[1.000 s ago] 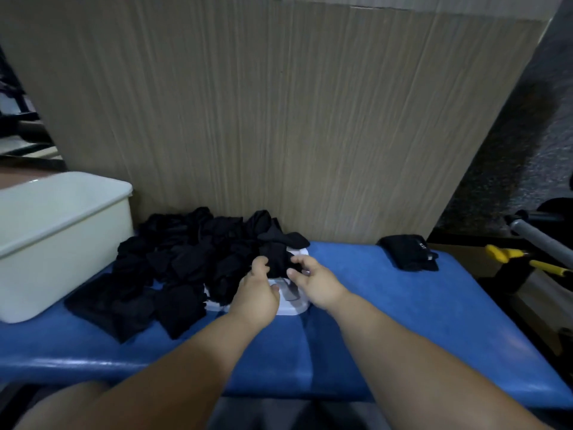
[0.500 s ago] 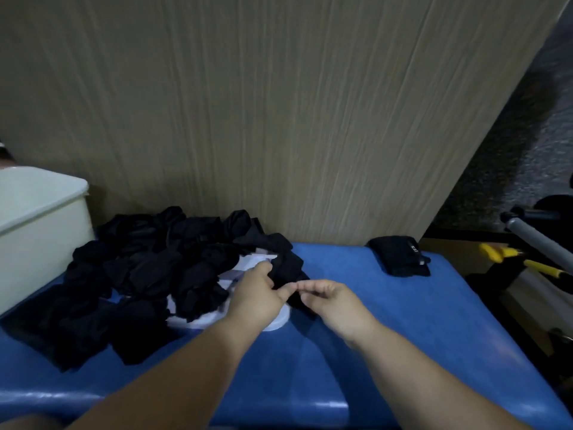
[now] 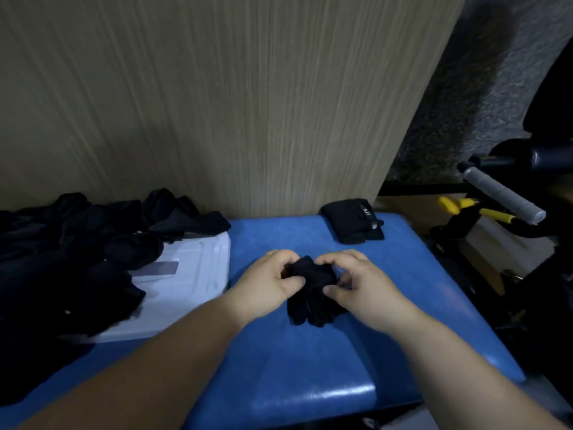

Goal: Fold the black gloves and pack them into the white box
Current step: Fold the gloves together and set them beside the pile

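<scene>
At the bench (image 3: 310, 383) middle, the black glove (image 3: 313, 290), judged light and limp, is pinched at its far end by curled fingers of the left hand (image 3: 266, 287) and right hand (image 3: 359, 283).

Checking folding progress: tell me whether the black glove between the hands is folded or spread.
Bunched, not spread: the black glove is a crumpled clump gripped by the left hand and right hand. Neatly folded: cannot tell.

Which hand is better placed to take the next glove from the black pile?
Probably the left hand: the pile lies on its side, over the white tray. The right hand would need to cross the glove both hands grip.
</scene>
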Tool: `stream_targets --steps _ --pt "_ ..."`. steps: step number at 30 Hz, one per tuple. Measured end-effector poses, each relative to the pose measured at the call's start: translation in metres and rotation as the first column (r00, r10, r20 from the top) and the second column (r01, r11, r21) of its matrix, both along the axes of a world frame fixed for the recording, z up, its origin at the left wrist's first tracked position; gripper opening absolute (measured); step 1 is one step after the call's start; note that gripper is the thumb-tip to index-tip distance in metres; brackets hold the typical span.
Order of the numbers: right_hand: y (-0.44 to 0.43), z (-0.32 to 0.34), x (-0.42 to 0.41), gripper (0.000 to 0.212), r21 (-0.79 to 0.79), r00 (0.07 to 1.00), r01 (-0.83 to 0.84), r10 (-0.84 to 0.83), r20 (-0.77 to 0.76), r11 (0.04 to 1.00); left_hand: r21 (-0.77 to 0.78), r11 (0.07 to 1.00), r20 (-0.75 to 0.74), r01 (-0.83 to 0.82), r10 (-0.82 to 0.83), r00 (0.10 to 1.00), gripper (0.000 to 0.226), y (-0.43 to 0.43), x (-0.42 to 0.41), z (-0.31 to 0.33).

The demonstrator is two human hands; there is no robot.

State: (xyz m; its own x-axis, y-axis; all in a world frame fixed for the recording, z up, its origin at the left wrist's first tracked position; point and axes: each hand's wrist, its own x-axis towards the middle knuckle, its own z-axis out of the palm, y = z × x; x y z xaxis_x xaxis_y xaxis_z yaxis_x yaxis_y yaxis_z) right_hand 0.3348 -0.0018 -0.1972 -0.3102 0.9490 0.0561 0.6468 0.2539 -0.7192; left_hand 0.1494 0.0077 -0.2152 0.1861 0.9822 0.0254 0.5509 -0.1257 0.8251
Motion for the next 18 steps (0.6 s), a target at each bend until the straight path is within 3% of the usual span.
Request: stream_targets --steps 4,8,11,14,18 --pt "0.004 -0.01 0.007 0.039 -0.005 0.996 0.083 -0.083 -0.021 0.997 -0.038 0.998 0.348 -0.044 0.055 0.936 0.051 -0.006 0.001 -0.018" --pt "0.006 -0.01 0.008 0.028 -0.097 0.978 0.099 -0.115 -0.173 0.99 -0.021 1.0 0.416 -0.002 0.01 0.909 0.07 -0.009 0.002 -0.023" --pt "0.006 -0.007 0.005 0.017 -0.235 0.952 0.027 -0.097 -0.291 0.972 0.014 0.998 0.38 -0.057 0.048 0.924 0.058 -0.01 0.006 -0.021" --pt "0.007 -0.004 0.004 0.012 -0.257 0.939 0.009 -0.097 -0.331 0.966 0.027 0.996 0.361 -0.089 0.073 0.93 0.039 -0.012 0.006 -0.017" --pt "0.006 -0.004 0.003 0.014 -0.39 0.844 -0.059 -0.163 -0.512 0.919 -0.034 0.994 0.467 -0.107 0.11 0.878 0.025 -0.014 0.004 -0.012"
